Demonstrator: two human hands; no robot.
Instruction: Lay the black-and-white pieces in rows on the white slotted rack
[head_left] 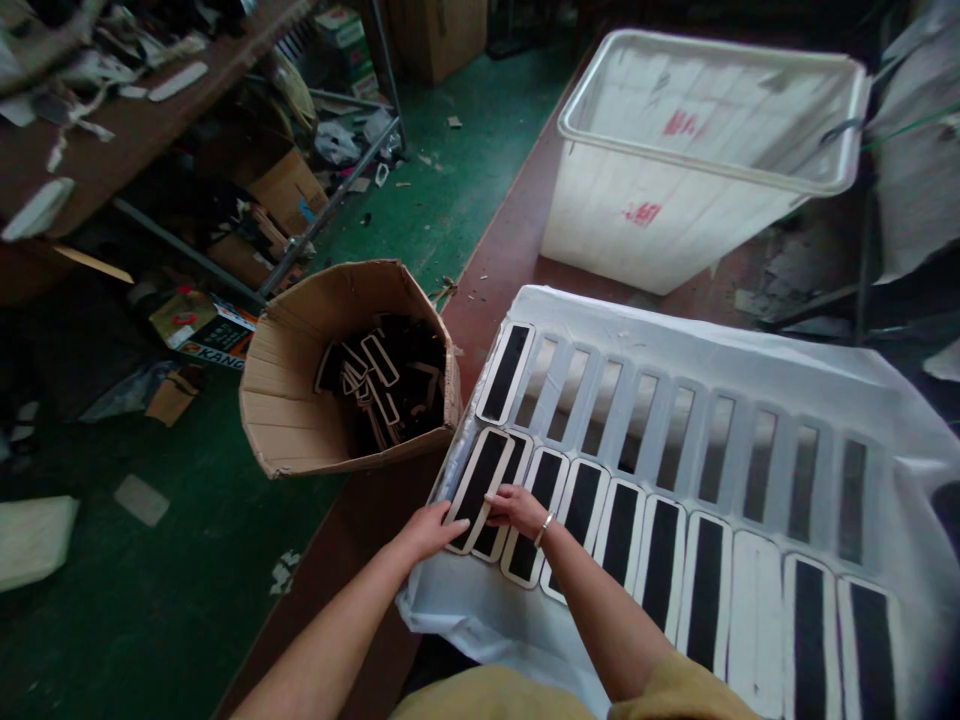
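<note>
My left hand (429, 530) grips the lower left edge of a long rounded panel (478, 485), black in the middle with a white border. On its right edge my right hand (517, 508), with a bracelet at the wrist, pinches the same panel. It lies partly over another such panel at the left end of the front row. More black panels (621, 528) sit side by side in that row, and one piece (753, 610) there is all white. A single panel (506, 372) lies at the left of the back row, beside a line of slotted openings (679, 430).
A cardboard box (277, 400) left of the work surface holds black pieces and white-edged frames. A large white bin (622, 220) stands behind. White sheeting (750, 350) covers the work surface. At upper left is a cluttered table (135, 130).
</note>
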